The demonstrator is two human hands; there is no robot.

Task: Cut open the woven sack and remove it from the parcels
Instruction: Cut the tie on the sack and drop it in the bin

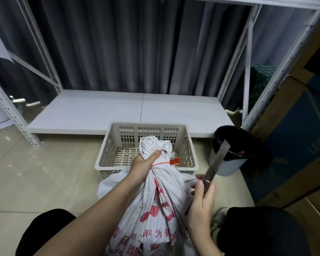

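Note:
A white woven sack [161,206] with red print stands upright between my knees. Its neck is bunched and bound with a red tie [160,163] that carries a red tag [174,161]. My left hand [143,164] is closed around the neck, right at the tie. To the right of the sack, my right hand [201,199] grips the handle of a utility knife [217,160]. The long blade points up and away, clear of the sack. The parcels inside are hidden.
A beige slotted plastic basket [147,124] sits on the floor right behind the sack. A black-lined bin [233,152] stands to its right. Cardboard boxes [299,135] are stacked at the far right. A low white metal shelf [118,109] runs behind the basket.

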